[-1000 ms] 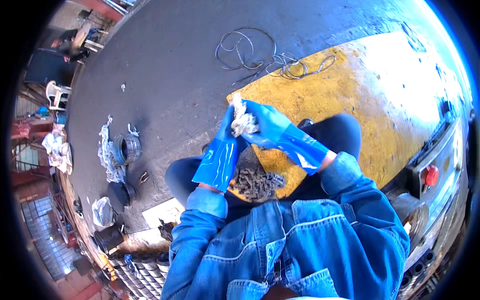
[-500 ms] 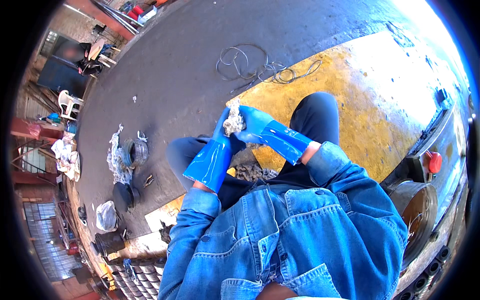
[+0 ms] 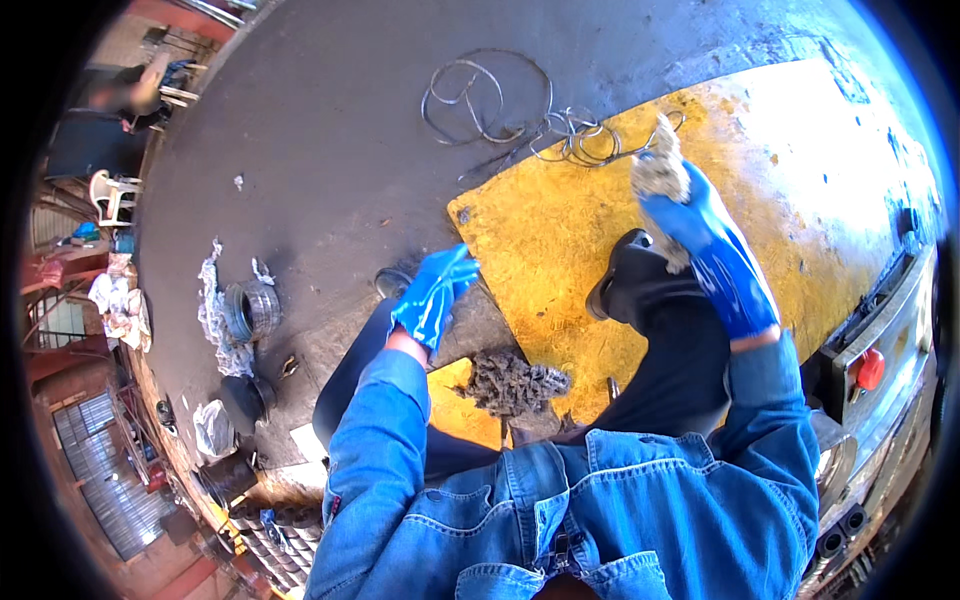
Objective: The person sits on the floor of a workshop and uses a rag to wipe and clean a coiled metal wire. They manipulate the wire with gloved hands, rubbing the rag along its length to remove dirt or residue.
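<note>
My right hand (image 3: pixel 690 215), in a blue rubber glove, is raised over the yellow sheet to the right. It is closed round a wad of dirty white rag (image 3: pixel 660 175), whose ends stick out above and below the fist. My left hand (image 3: pixel 440 290), gloved the same way, hovers over the dark floor above my left leg. Its fingers stretch out and nothing shows in them. Between my legs lies a dark grey shaggy heap (image 3: pixel 510 382), partly on a yellow piece.
A loose coil of wire (image 3: pixel 490 100) lies ahead, reaching onto the yellow sheet (image 3: pixel 560 260). To the left are a ribbed metal ring (image 3: pixel 252 308), white rags (image 3: pixel 218 310) and a plastic bag (image 3: pixel 213 430). A metal-edged bench (image 3: pixel 880 330) stands at the right. A person sits far left.
My hands have come apart: the right has swung up and to the right with the rag, while the left has let go and dropped lower. My legs have spread, uncovering the dark heap.
</note>
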A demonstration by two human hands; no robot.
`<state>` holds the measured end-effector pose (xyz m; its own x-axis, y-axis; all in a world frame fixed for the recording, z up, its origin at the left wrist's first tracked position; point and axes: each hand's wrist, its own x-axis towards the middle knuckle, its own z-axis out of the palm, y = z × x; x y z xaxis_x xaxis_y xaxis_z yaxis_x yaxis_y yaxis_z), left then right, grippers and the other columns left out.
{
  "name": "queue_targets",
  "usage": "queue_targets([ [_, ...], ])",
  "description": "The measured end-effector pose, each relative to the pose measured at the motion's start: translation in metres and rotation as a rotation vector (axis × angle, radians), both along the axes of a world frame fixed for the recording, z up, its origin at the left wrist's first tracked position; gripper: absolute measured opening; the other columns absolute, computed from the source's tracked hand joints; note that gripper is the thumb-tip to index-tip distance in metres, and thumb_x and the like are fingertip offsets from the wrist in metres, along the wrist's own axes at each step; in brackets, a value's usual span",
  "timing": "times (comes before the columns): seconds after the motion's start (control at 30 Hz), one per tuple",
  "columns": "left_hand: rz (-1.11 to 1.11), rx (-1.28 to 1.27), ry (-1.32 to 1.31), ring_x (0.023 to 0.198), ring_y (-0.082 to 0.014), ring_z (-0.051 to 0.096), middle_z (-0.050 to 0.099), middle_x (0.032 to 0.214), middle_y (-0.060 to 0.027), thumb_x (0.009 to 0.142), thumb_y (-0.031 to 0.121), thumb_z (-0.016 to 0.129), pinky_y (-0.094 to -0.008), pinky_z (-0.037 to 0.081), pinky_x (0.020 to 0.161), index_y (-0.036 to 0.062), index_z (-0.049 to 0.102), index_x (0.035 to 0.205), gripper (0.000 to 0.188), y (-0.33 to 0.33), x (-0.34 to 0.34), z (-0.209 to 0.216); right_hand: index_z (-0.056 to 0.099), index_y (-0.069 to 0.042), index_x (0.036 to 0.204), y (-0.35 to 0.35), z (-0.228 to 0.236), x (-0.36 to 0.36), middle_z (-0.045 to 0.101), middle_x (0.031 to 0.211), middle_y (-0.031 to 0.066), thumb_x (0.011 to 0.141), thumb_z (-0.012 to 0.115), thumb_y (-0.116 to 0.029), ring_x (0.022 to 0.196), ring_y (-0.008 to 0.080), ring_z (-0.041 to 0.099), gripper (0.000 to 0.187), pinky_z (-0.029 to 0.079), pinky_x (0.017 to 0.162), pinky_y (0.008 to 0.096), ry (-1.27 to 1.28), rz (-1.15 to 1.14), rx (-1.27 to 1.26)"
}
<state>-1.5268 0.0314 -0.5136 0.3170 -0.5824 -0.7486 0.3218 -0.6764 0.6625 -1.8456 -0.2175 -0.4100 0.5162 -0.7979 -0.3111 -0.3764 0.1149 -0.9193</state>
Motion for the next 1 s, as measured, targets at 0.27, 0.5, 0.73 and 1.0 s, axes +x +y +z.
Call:
queue_targets([
  [0.27, 0.312, -0.176, 0.200, 0.133, -0.0347, 0.053, 0.033, 0.160, -0.0201, 0.105, 0.029, 0.050, -0.0404, 0.046, 0.110, -0.0005, 0.031, 0.155, 0.061, -0.079, 0.074, -0.136, 0.038, -0.004, 0.152, 0.005, -0.001, 0.017, 0.060, 0.134, 0.0162, 0.087, 0.079, -0.025, 0.122, 0.0264, 0.060, 0.080, 0.052, 0.099, 0.0382, -0.240, -0.303, 0.307],
  [0.5, 0.591, -0.104, 0.347, 0.130, -0.0357, 0.055, 0.044, 0.151, -0.0223, 0.106, 0.027, 0.047, -0.0368, 0.051, 0.104, -0.0058, 0.036, 0.150, 0.056, -0.160, 0.111, -0.252, 0.043, -0.003, 0.147, -0.002, 0.027, 0.057, 0.064, 0.124, 0.0140, 0.092, 0.073, -0.025, 0.107, 0.0232, 0.065, 0.067, 0.056, 0.088, 0.0349, -0.019, -0.561, 0.443],
  [0.73, 0.622, -0.315, 0.192, 0.111, -0.0240, 0.064, 0.063, 0.129, -0.0156, 0.101, 0.022, 0.059, -0.0261, 0.053, 0.091, -0.0004, 0.056, 0.131, 0.038, -0.169, 0.083, -0.205, 0.044, -0.003, 0.144, 0.003, 0.009, 0.034, 0.064, 0.118, 0.0124, 0.095, 0.069, -0.023, 0.101, 0.0222, 0.065, 0.059, 0.055, 0.085, 0.0337, -0.123, -0.421, 0.478],
  [1.0, 0.335, -0.284, -0.217, 0.067, -0.0107, 0.056, 0.066, 0.079, 0.0010, 0.093, 0.021, 0.071, -0.0283, 0.045, 0.058, 0.0118, 0.071, 0.091, 0.009, -0.065, 0.110, -0.108, 0.057, -0.003, 0.123, 0.007, -0.057, 0.056, 0.062, 0.095, 0.0065, 0.104, 0.054, -0.017, 0.074, 0.0120, 0.058, 0.024, 0.049, 0.063, 0.0228, -0.383, -0.338, 0.245],
])
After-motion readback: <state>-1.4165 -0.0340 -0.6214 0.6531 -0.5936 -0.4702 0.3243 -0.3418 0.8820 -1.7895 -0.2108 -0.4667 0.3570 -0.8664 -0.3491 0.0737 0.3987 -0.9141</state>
